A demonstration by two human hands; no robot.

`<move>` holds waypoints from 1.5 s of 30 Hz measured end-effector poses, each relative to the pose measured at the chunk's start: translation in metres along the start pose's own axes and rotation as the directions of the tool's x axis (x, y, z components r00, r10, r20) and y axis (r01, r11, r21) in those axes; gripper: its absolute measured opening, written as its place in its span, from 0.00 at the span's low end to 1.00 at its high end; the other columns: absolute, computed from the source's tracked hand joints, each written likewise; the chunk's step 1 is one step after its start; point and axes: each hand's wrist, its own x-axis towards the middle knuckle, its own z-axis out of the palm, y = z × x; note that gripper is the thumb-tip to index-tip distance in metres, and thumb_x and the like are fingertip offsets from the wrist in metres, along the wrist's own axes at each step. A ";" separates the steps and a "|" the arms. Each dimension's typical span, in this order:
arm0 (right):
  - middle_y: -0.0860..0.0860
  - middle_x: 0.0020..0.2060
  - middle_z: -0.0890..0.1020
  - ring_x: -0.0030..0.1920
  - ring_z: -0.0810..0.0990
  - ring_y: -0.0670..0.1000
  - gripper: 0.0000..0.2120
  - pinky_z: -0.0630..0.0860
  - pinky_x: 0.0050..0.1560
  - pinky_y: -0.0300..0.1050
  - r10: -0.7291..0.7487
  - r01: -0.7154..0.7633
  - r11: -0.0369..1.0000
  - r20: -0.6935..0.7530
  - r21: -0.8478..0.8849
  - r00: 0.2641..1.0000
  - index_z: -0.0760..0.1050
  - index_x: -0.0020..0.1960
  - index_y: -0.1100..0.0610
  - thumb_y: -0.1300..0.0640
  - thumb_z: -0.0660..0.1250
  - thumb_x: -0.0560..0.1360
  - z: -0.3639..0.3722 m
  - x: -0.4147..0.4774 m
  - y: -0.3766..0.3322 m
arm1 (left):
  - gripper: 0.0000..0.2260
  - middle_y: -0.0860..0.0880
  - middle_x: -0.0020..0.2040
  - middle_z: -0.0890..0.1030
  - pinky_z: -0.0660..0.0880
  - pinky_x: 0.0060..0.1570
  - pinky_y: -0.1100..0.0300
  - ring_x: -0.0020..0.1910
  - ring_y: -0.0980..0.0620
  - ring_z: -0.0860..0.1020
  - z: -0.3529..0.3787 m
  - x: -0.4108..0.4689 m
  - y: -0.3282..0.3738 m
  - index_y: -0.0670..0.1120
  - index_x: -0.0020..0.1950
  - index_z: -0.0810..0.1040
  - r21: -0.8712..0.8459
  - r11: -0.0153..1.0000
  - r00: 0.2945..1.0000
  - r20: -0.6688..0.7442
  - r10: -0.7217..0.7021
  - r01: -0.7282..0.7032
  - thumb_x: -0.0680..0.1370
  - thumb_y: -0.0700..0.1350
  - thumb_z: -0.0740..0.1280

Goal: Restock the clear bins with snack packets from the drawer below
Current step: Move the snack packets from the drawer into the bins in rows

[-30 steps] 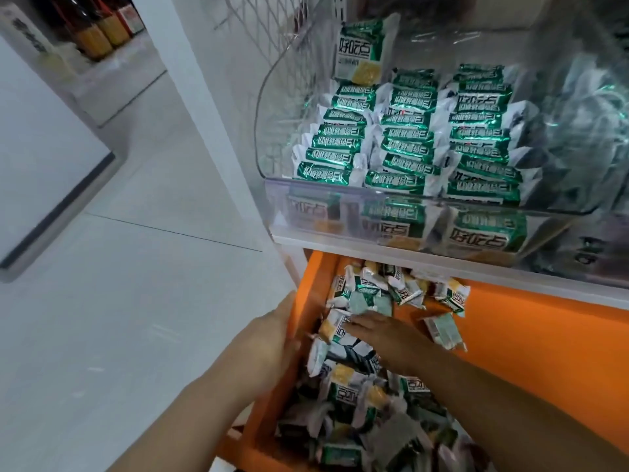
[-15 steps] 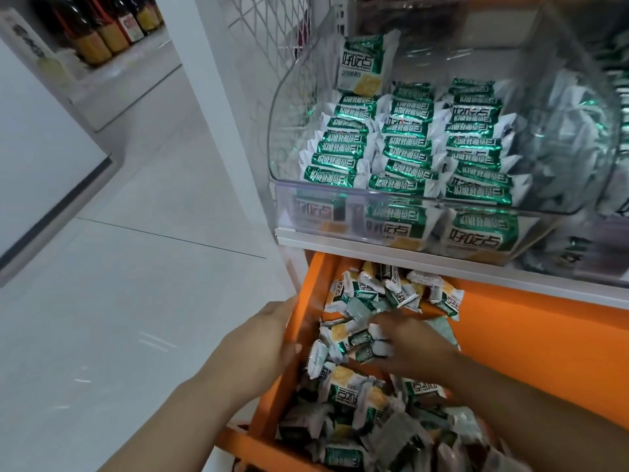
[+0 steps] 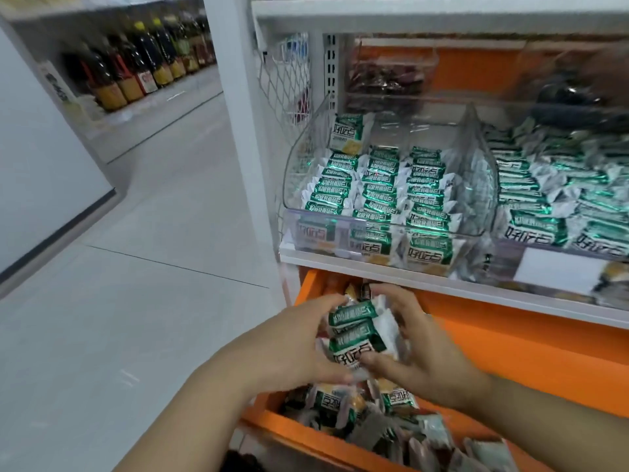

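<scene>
Left hand (image 3: 292, 345) and right hand (image 3: 422, 356) grip a stack of green snack packets (image 3: 357, 330) between them, above the open orange drawer (image 3: 306, 434); clear bin (image 3: 384, 185) above.

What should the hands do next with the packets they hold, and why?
Probably lift the stack of packets to the clear bin: left hand and right hand both grip it above the orange drawer, and the bin's rear shows room.

Retail shop: white shelving (image 3: 442, 15) with clear bins (image 3: 384, 229) of identical snack packets (image 3: 374, 185), blank price tag (image 3: 561, 269), bottles (image 3: 143, 73) across a tiled aisle (image 3: 163, 212).
</scene>
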 end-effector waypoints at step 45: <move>0.58 0.69 0.64 0.36 0.75 0.49 0.25 0.71 0.31 0.32 0.105 -0.201 0.915 -0.277 -0.350 0.955 0.61 0.70 0.52 0.58 0.67 0.77 -0.079 0.257 0.006 | 0.18 0.62 0.67 0.70 0.68 0.62 0.65 0.59 0.62 0.74 -0.071 0.054 -0.008 0.56 0.69 0.72 -0.153 0.981 0.720 -0.693 -0.020 -0.119 0.79 0.43 0.64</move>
